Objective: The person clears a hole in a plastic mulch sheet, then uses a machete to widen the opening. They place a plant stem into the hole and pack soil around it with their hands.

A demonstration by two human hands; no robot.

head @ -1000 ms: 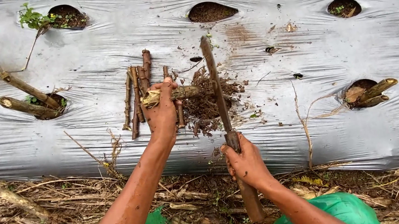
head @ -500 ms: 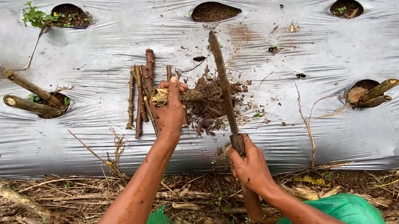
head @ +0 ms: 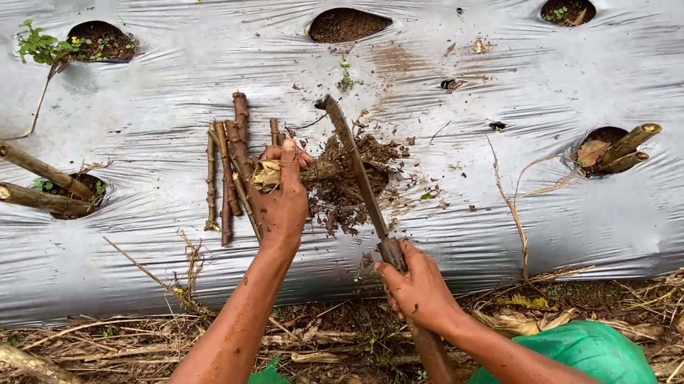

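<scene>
nearest me, at six o'clock, i see green trousers (head: 578,361) over dry straw and soil. my right hand (head: 415,287), just right of centre, has its fingers closed around the handle of a long knife (head: 358,175), whose blade points up toward twelve o'clock over a pile of dirt. my left hand (head: 282,198), at centre, grips a short cut stem (head: 310,171) lying sideways beneath the blade. a bundle of sticks (head: 230,169) lies just beside it at nine o'clock. all rest on silver plastic mulch (head: 481,74). farther out, planting holes (head: 348,24) show at twelve o'clock.
</scene>
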